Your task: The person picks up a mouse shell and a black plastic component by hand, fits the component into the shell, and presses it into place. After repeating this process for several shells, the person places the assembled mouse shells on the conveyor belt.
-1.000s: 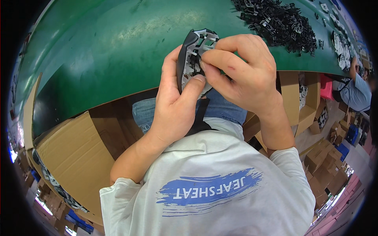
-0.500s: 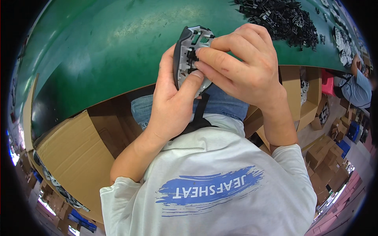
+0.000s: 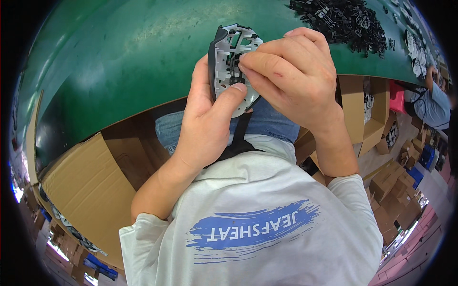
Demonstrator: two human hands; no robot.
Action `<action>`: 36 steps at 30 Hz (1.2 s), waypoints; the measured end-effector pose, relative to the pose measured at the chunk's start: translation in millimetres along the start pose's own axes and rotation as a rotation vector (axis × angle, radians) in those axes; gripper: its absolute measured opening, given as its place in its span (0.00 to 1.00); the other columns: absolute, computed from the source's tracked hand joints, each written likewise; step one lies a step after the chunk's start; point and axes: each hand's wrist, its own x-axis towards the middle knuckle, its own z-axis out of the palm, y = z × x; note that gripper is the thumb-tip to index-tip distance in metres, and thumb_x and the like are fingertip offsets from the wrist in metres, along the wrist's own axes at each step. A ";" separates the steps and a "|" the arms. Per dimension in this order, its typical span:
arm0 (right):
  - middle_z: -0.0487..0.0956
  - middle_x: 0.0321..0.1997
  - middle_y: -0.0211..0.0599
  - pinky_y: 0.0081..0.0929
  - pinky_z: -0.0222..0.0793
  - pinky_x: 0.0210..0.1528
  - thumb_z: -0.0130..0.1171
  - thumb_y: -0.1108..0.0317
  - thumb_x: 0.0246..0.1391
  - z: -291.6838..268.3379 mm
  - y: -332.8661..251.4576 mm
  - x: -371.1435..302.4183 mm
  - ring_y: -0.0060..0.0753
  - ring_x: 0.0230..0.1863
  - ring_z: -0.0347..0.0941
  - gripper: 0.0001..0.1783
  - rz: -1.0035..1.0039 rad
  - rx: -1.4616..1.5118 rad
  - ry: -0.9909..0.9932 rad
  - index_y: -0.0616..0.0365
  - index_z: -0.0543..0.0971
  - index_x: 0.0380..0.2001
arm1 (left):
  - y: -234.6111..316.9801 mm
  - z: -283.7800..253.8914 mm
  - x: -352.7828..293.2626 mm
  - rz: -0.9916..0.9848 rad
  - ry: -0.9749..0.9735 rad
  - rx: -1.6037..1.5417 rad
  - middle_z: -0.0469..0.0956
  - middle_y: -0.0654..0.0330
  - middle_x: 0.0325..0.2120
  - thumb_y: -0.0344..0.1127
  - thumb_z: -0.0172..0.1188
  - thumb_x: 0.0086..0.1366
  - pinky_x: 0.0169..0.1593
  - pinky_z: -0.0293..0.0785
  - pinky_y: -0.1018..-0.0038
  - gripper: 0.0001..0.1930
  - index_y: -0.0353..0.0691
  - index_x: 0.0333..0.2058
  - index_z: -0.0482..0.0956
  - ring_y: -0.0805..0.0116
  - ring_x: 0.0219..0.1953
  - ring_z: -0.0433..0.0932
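Note:
My left hand [image 3: 206, 114] is wrapped round a curved plastic shell [image 3: 222, 71], shaped like a computer mouse cover. The shell is dark outside and white inside, tilted up with its hollow side toward me. A small black plastic part [image 3: 235, 66] sits inside the shell, across its middle. My left thumb presses near the lower end of this part. My right hand [image 3: 300, 71] has its thumb and index finger pinched together at the part's upper right edge. The fingertips hide that edge.
A heap of black plastic parts [image 3: 343, 24] lies at the back right of the green table [image 3: 119, 66]. White shells [image 3: 417, 55] lie beyond it. Cardboard boxes [image 3: 90, 190] stand below the table edge on both sides. A person [image 3: 431, 105] sits far right.
Both hands and the shell have shifted slightly up and left. My right fingertips have drawn back a little, so more of the black part shows.

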 end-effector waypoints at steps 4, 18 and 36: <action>0.85 0.33 0.23 0.36 0.73 0.50 0.80 0.72 0.42 0.7 -1.5 0.3 0.30 0.33 0.78 0.14 0.017 -0.008 -0.037 0.49 0.87 0.34 | -2.9 -4.6 0.2 -0.022 -0.050 0.008 0.75 0.58 0.59 0.23 0.54 0.74 0.62 0.73 0.73 0.28 0.33 0.71 0.61 0.73 0.58 0.74; 0.83 0.33 0.24 0.38 0.72 0.51 0.78 0.73 0.43 -7.3 -4.4 4.8 0.34 0.36 0.78 0.12 0.069 -0.046 -0.081 0.50 0.85 0.31 | -1.1 4.2 0.3 0.071 -0.056 0.068 0.77 0.63 0.52 0.27 0.57 0.73 0.58 0.71 0.75 0.27 0.36 0.69 0.67 0.77 0.51 0.75; 0.77 0.65 0.38 0.28 0.79 0.60 0.67 0.81 0.57 1.9 -25.0 -14.0 0.27 0.57 0.78 0.33 0.497 0.528 -0.102 0.61 0.74 0.67 | -2.8 -3.7 6.4 0.080 0.048 0.189 0.81 0.58 0.49 0.26 0.50 0.73 0.36 0.81 0.75 0.23 0.33 0.66 0.68 0.76 0.41 0.80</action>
